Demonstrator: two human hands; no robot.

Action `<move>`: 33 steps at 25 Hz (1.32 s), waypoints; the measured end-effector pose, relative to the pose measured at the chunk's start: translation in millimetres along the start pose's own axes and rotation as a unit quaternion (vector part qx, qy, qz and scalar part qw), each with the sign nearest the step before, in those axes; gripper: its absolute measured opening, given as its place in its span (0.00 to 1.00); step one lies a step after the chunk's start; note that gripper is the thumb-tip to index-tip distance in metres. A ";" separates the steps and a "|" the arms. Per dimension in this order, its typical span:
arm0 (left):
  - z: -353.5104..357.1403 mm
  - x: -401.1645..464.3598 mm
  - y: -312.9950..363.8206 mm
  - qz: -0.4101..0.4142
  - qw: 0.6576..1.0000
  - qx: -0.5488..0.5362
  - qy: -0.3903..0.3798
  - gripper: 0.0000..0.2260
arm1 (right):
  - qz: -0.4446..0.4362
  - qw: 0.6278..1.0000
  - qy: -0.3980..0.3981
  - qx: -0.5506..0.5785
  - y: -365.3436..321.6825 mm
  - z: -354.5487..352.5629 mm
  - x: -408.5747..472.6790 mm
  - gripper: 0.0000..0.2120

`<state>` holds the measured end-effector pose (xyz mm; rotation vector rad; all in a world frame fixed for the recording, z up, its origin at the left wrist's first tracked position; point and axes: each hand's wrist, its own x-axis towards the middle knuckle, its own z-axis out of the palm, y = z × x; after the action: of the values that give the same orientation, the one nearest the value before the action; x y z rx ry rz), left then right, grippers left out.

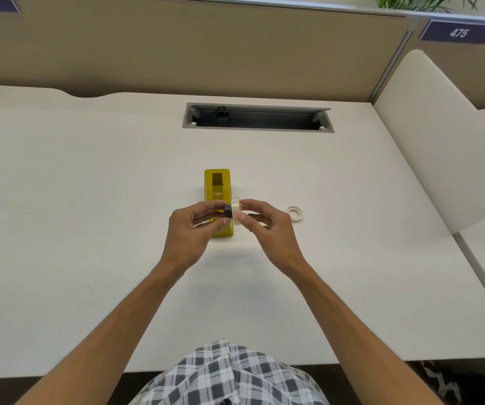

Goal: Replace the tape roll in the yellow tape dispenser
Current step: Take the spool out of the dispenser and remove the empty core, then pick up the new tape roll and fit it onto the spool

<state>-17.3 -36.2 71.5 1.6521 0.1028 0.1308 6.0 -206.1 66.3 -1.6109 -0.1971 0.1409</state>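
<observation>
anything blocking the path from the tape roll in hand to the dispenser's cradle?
Nothing visible. Left hand pinches the black core, right hand holds the tape roll, just above the yellow dispenser. Its open slot looks empty; the other tape ring lies off to the right.

Single head cam, wide-angle, looks fwd/down over desk from near edge toward far partition; close, arms' reach.

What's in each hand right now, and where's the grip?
Left hand pinches the black core; right hand pinches the tape roll by its rim.
</observation>
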 end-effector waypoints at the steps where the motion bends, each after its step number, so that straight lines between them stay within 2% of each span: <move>1: 0.0 0.4 1.0 0.002 1.000 0.000 -0.002 0.14 | -0.002 1.000 -0.005 0.001 -0.8 0.0 0.8 0.10; 9: 1.0 0.6 1.9 0.016 1.000 -0.009 -0.013 0.13 | -0.002 1.000 -0.019 -0.008 -5.1 0.0 2.6 0.12; 15: 5.3 3.3 -5.1 0.032 0.999 -0.002 0.009 0.06 | -0.006 0.997 0.057 -0.043 -0.8 8.9 1.7 0.11; 18: 12.8 2.7 -18.4 0.000 1.000 -0.015 0.016 0.06 | -0.009 0.993 0.100 -0.058 12.9 17.7 -1.9 0.06; 21: 19.0 0.6 -28.9 -0.027 0.999 -0.008 0.020 0.07 | 0.028 0.991 0.121 -0.056 24.3 18.7 -2.1 0.07; 26: -20.9 -24.8 -44.3 0.065 0.979 0.140 0.136 0.03 | 0.054 0.989 0.128 -0.058 29.9 7.9 -0.4 0.06; 30: -72.7 -100.4 -79.9 0.045 0.952 0.284 0.106 0.04 | 0.060 0.988 0.121 -0.068 32.0 -0.8 -3.5 0.05; 33: -90.1 -139.3 -97.3 0.022 0.947 0.309 0.083 0.10 | 0.066 0.987 0.125 -0.070 33.3 0.9 -4.7 0.05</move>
<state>-167.1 40.7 -21.3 2.2693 0.2543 0.2938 2.5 -207.6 32.9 -1.7658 0.0958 0.0247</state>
